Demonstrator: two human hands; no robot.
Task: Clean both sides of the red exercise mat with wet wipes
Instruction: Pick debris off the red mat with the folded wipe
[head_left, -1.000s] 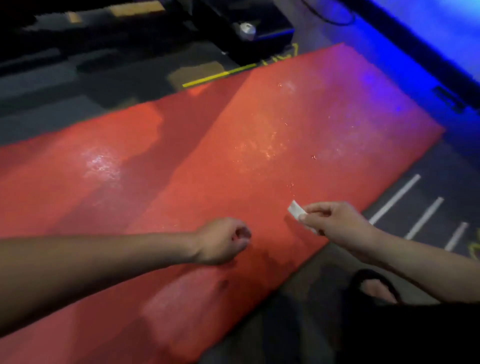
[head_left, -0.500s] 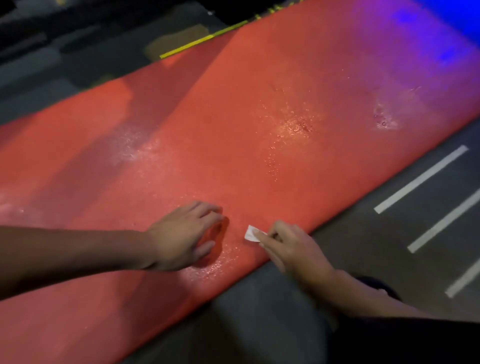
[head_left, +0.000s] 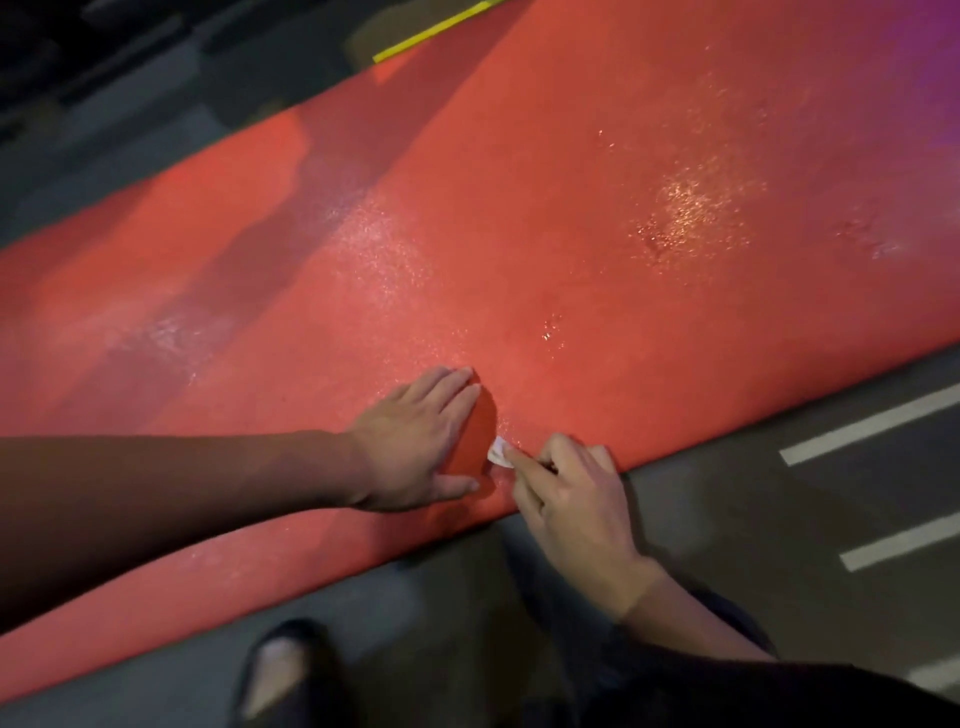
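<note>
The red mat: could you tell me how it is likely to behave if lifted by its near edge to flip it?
The red mat looks long and thin, so it would probably flop and drape. Its glistening wet patches suggest a slippery grip. The left hand flat on it implies it may slide.

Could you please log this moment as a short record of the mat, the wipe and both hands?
mat: red exercise mat flat on floor, wet glints on top
wipe: small white wet wipe, on the mat near its near edge
left hand: fingers straight, flat on the mat
right hand: pinches the wipe against the mat
</note>
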